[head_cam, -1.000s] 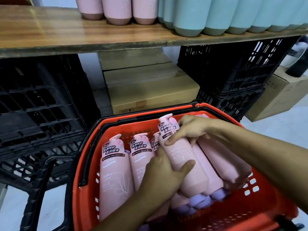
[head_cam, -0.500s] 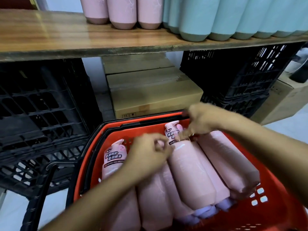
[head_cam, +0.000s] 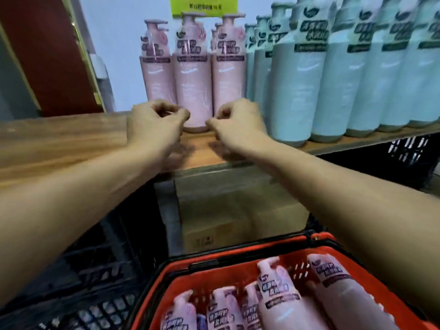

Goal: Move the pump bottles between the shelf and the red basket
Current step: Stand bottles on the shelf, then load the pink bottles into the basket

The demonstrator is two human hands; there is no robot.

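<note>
Both hands are hovering at the shelf [head_cam: 59,144] now. The left hand [head_cam: 154,126] and right hand [head_cam: 238,122] are curling their fingers inward, and nothing is showing inside either one. Between them the middle of three upright pink shelf bottles [head_cam: 193,86] is standing near the back, its base just beyond the knuckles. More pink basket bottles [head_cam: 278,296] are lying on their sides, heaped in the red basket [head_cam: 204,278] below, pump heads pointing towards the shelf.

The risk, by the look of it, is the crowding. The three pink ones are standing shoulder to shoulder, and the teal bottles [head_cam: 295,91] are packed tight just to the right. A knuckle nudging a tall, narrow bottle could be tipping it into its neighbours and starting a row toppling. The wraps are looking glossy too, so a shallow grab low on the body may be slipping. The heap in the basket is looking loose, and a bottle dropped on top could be rolling.

The shelf is a wooden plank, with open board to the left of the pink group. Under it a cardboard box [head_cam: 238,210] is sitting between black crates [head_cam: 83,270]. Behind, a pale wall is carrying a yellow-green sign [head_cam: 204,5], with a dark red panel [head_cam: 47,55] at the left.
</note>
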